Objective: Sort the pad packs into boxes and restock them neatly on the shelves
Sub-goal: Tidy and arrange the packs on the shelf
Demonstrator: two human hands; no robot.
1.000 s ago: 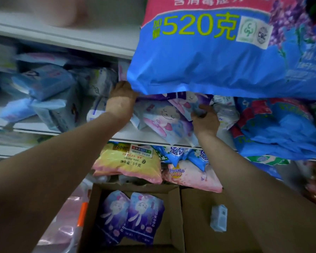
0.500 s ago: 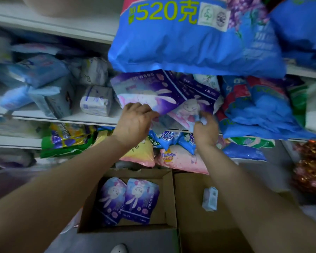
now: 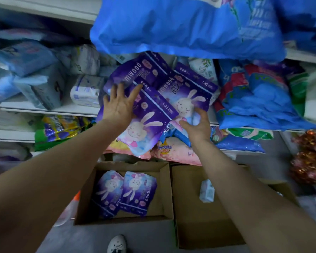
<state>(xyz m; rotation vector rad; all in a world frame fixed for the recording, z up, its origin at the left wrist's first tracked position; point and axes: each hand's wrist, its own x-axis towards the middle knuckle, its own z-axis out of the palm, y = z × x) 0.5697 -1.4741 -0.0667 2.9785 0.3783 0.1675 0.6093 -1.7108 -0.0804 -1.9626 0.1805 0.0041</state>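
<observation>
**A:** What have you got hold of there?

**Me:** Purple rabbit packs, a loose fan of them at the front lip of the middle shelf, under the big blue bag. My left hand lies flat on the front pack, fingers straight and spread. My right hand is cupped under the bottom edge of the right-hand pack, thumb and fingers curled round that corner.

**A:** How many packs?

**Me:** Three, I think; the back one is half hidden, so I won't swear to it.

**A:** Will they handle easily?

**Me:** They look light and pillowy, with glossy film that I'd expect to slide, pack over pack. A corner pinch would probably just stretch the wrapper. Better to squeeze the stack by its broad faces, one palm in front and one beneath.

**A:** And where do they belong?

**Me:** Likely the left cardboard box below, where two matching packs lie side by side. The right box holds one small pale packet.
</observation>
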